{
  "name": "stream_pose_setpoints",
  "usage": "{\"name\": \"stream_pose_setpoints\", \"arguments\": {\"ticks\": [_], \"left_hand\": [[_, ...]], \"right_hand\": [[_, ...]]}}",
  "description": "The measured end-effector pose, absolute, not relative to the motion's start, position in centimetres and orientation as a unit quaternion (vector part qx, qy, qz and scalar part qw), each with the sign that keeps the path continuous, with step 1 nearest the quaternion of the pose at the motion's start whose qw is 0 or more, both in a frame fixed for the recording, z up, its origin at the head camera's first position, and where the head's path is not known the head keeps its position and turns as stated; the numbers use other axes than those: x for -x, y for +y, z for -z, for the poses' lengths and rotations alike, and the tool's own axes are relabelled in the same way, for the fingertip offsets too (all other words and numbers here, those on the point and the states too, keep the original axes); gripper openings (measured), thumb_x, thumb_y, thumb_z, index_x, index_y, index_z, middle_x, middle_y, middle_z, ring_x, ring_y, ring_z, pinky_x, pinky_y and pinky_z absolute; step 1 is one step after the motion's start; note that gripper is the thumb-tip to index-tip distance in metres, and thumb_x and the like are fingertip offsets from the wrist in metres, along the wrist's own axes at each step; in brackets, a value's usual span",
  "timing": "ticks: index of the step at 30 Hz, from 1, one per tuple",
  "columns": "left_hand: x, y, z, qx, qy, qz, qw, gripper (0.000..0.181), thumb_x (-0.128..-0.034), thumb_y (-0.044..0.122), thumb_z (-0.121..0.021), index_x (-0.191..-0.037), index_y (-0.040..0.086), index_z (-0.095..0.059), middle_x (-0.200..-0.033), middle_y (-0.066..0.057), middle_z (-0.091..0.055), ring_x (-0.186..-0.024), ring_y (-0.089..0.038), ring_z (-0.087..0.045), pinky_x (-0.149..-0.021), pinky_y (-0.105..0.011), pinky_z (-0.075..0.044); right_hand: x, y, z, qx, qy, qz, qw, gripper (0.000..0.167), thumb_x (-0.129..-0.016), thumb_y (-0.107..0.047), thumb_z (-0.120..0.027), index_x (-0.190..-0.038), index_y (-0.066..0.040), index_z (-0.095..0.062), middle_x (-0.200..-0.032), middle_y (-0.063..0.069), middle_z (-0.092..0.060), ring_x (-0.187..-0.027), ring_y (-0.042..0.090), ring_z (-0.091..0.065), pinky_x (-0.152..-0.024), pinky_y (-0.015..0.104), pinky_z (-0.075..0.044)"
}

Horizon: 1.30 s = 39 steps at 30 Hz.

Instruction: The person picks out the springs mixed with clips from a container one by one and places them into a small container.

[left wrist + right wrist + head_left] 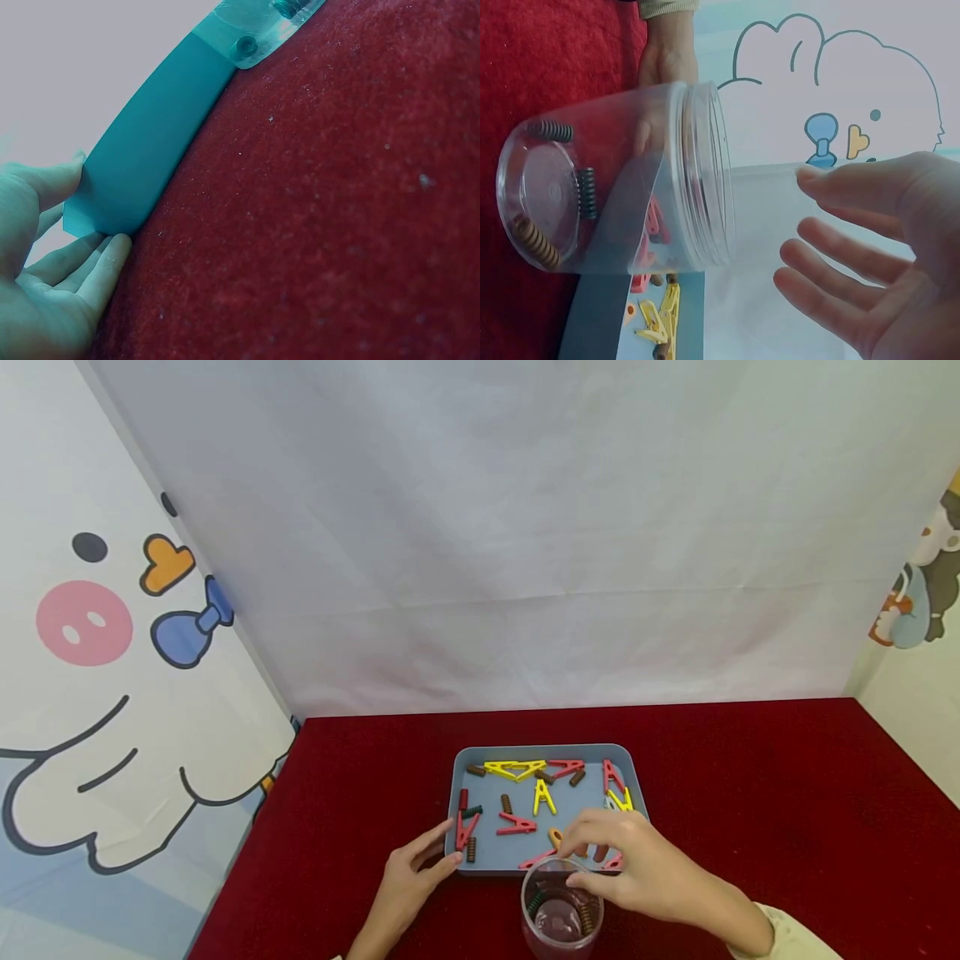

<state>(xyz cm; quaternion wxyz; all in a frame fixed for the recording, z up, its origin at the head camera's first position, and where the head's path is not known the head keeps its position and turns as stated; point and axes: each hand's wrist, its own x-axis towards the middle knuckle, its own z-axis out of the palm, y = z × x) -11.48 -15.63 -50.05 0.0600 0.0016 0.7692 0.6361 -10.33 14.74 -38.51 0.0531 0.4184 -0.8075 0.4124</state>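
A clear plastic jar (pixel 561 912) stands in front of the blue-grey tray (pixel 495 867). Inside the jar lie dark green springs (pixel 587 193) and a brown spring (pixel 536 241). My right hand (pixel 637 868) hovers at the jar's mouth; in the right wrist view its fingers are spread apart and hold nothing. At the tray's front left corner, my left hand (pixel 408 881) touches the wall with fairly straight fingers (pixel 105 274) and thumb. The tray bears red clips (pixel 517 824), yellow clips (pixel 543 797) and several loose springs (pixel 506 803).
A dark red cloth (pixel 360 793) covers the table. White sheeting (pixel 570 568) hangs behind it, with a cartoon-printed panel (pixel 97 727) at the left. An orange ring-ended piece (pixel 555 837) lies in the tray near my right hand.
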Motion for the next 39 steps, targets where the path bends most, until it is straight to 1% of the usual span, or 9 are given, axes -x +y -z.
{"name": "stream_pose_setpoints", "arguments": {"ticks": [4,9,14,17,25,35,39], "left_hand": [[11.5,-15.7,50.0,-0.003,0.77,-0.635,0.058,0.055,-0.0844,0.029,-0.073,-0.136,0.017,-0.054,-0.14,-0.013,-0.046,-0.119,-0.028,-0.051,-0.084,-0.026,-0.048],[11.6,-15.6,50.0,-0.004,0.768,-0.638,0.057,0.055,-0.0843,0.028,-0.073,-0.135,0.018,-0.055,-0.14,-0.012,-0.047,-0.119,-0.028,-0.051,-0.085,-0.026,-0.048],[11.7,-15.7,50.0,-0.004,0.765,-0.642,0.056,0.054,-0.0842,0.027,-0.073,-0.135,0.018,-0.055,-0.14,-0.012,-0.046,-0.119,-0.028,-0.051,-0.084,-0.026,-0.048],[11.7,-15.7,50.0,-0.005,0.764,-0.642,0.058,0.055,-0.0842,0.027,-0.073,-0.135,0.018,-0.055,-0.14,-0.012,-0.046,-0.119,-0.028,-0.051,-0.084,-0.026,-0.048],[11.6,-15.6,50.0,-0.001,0.769,-0.636,0.062,0.054,-0.0847,0.027,-0.073,-0.135,0.018,-0.055,-0.141,-0.013,-0.045,-0.12,-0.028,-0.051,-0.085,-0.027,-0.048],[11.6,-15.7,49.9,0.001,0.769,-0.636,0.062,0.055,-0.085,0.029,-0.072,-0.136,0.018,-0.054,-0.142,-0.014,-0.044,-0.12,-0.029,-0.05,-0.086,-0.028,-0.048],[11.5,-15.8,49.9,0.001,0.767,-0.638,0.067,0.055,-0.0852,0.029,-0.072,-0.136,0.018,-0.054,-0.142,-0.012,-0.044,-0.121,-0.029,-0.049,-0.087,-0.03,-0.048]], "right_hand": [[10.9,14.9,38.6,-0.409,-0.807,-0.419,0.073,0.03,-0.076,-0.009,-0.08,-0.097,-0.024,-0.066,-0.095,-0.009,-0.064,-0.078,0.004,-0.056,-0.064,0.024,-0.05],[11.5,15.1,38.7,-0.389,-0.816,-0.419,0.089,0.034,-0.073,-0.008,-0.082,-0.097,-0.025,-0.064,-0.094,-0.012,-0.062,-0.078,0.004,-0.055,-0.062,0.024,-0.05],[12.0,15.3,38.6,-0.352,-0.832,-0.423,0.073,0.033,-0.074,-0.007,-0.081,-0.097,-0.024,-0.065,-0.094,-0.011,-0.062,-0.078,0.005,-0.057,-0.061,0.026,-0.052],[12.2,15.4,38.5,-0.338,-0.837,-0.425,0.065,0.029,-0.076,-0.009,-0.08,-0.097,-0.023,-0.065,-0.095,-0.009,-0.062,-0.078,0.005,-0.057,-0.061,0.027,-0.052],[12.9,15.5,38.8,-0.325,-0.848,-0.412,0.074,0.032,-0.074,-0.003,-0.08,-0.096,-0.021,-0.066,-0.094,-0.009,-0.062,-0.077,0.005,-0.058,-0.06,0.026,-0.052],[13.5,15.5,39.1,-0.305,-0.863,-0.397,0.063,0.032,-0.073,-0.002,-0.08,-0.097,-0.018,-0.067,-0.093,-0.007,-0.063,-0.076,0.007,-0.058,-0.058,0.025,-0.052],[13.8,15.6,39.3,-0.29,-0.87,-0.394,0.058,0.032,-0.073,-0.002,-0.08,-0.097,-0.018,-0.067,-0.093,-0.006,-0.064,-0.077,0.009,-0.058,-0.059,0.025,-0.052]]}}
